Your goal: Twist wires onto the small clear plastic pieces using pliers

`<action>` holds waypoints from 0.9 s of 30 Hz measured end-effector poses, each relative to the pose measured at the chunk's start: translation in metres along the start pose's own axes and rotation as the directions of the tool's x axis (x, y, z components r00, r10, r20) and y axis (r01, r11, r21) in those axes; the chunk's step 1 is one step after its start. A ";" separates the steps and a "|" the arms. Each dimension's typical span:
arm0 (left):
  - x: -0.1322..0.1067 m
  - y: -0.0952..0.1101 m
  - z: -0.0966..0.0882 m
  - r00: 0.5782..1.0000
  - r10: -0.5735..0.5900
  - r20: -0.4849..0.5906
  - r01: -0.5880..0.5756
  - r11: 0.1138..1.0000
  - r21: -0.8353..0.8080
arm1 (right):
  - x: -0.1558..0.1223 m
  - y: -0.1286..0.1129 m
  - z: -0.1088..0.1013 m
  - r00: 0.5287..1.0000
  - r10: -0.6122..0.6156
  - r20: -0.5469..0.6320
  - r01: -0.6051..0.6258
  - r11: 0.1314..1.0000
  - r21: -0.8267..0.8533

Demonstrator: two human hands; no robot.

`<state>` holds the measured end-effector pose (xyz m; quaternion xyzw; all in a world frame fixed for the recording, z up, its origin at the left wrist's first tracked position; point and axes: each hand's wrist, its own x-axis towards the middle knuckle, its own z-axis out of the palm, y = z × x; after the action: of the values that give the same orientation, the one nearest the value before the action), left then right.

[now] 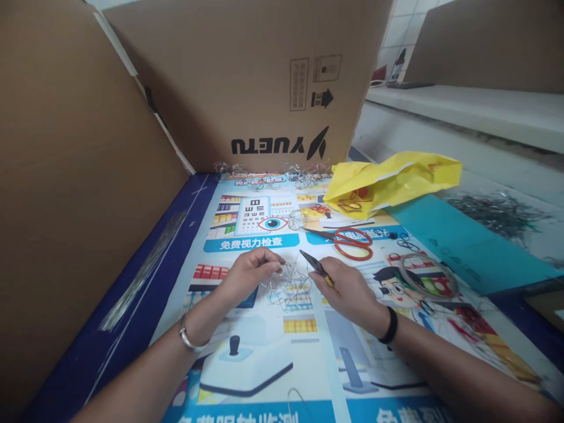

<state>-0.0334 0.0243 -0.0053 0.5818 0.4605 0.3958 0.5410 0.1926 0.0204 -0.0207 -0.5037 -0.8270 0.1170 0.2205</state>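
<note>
Wire tangle (288,288): thin silvery loops, lying on the printed poster (264,329) that covers the blue tabletop (132,329), between the two hands.

Nearer than the tangle: silver bangle (188,338) on the left wrist, black band (390,325) on the right wrist. Both forearms come in from the bottom edge.

Level with the tangle:
- Left hand (251,273) is just left of it. Grip is narrow, thumb and fingertips pinched on a strand at the tangle's left edge.
- Right hand (348,291) is just right of it. Grip is wrapped around the yellow handles of the pliers (314,264). The dark nose points up-left over the tangle's far edge, tips look closed. Can't tell if they touch wire.

Beyond the tangle, to the right:
- Red scissors (350,241) lie flat on the poster, near the plier tips but apart from them.
- Small black rings (408,242) sit right of the scissors.
- Clear ring, maybe tape (427,276), further right on the poster.
- Teal sheet (462,241) past the poster's right edge.

Further out:
- Yellow bag (392,179), crumpled, mouth facing the tangle, reddish bands (350,202) inside.
- Pile of wire offcuts (497,211) far right of the bag.
- Loose wire scraps (304,175) along the foot of the cardboard box (247,76), which stands upside down at the far end.

Left of the tangle, well apart: cardboard wall (66,176), with a strip of straight wires (141,276) on the tabletop beside it.
</note>
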 end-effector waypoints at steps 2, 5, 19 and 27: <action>-0.002 0.001 0.002 1.000 0.012 -0.010 -0.012 1.000 -0.007 | 0.000 0.000 0.000 1.000 0.002 -0.001 -0.002 1.000 0.001; -0.004 0.005 0.006 0.999 0.007 -0.032 -0.008 1.000 -0.020 | 0.000 -0.001 0.000 1.000 0.009 -0.014 -0.009 1.000 0.009; -0.010 0.004 0.013 0.994 -0.087 -0.067 0.084 0.995 -0.045 | 0.001 0.000 -0.001 1.000 0.012 -0.015 -0.010 0.996 0.089; -0.011 0.009 0.010 0.998 -0.049 -0.033 0.041 0.978 -0.206 | -0.001 -0.003 -0.007 0.992 0.112 -0.050 -0.088 0.936 0.340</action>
<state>-0.0259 0.0111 0.0028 0.5047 0.4405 0.4400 0.5981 0.1938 0.0178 -0.0135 -0.5036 -0.7600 0.2505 0.3257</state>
